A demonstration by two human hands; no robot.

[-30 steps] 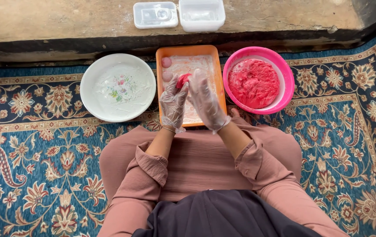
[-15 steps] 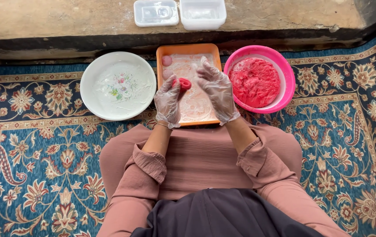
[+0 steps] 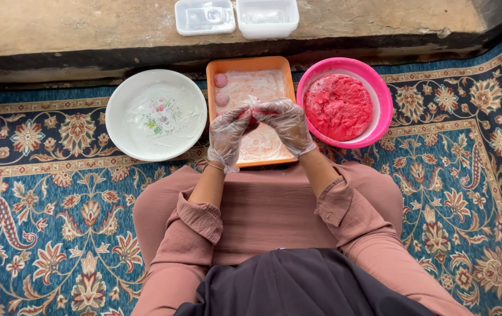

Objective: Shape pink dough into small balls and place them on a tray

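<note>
Hands have come together since half a second ago: then the right hand (image 3: 289,124) was lifted and spread apart from the left hand (image 3: 227,136), which alone cupped the small red lump (image 3: 255,116); now both gloved hands close on that lump from either side, fingertips pressed together over it above the orange tray (image 3: 249,63). I judge this to mean the shaping of one more piece of red dough is under way and not finished, since the lump is held in the air between the hands and not laid down. Counted: two clear plastic gloves, one on each hand; two pale pink balls (image 3: 221,80) lying on the tray just beyond the left hand; one orange tray, dusted white; one pink bowl (image 3: 379,93) just to the right of the right hand, holding one mass of red dough (image 3: 337,105); one white plate (image 3: 156,114) with a floral centre just to the left of the left hand; two clear plastic containers (image 3: 204,16) well beyond both hands, on the stone ledge (image 3: 75,29). All lower things rest on one patterned carpet (image 3: 46,234).
</note>
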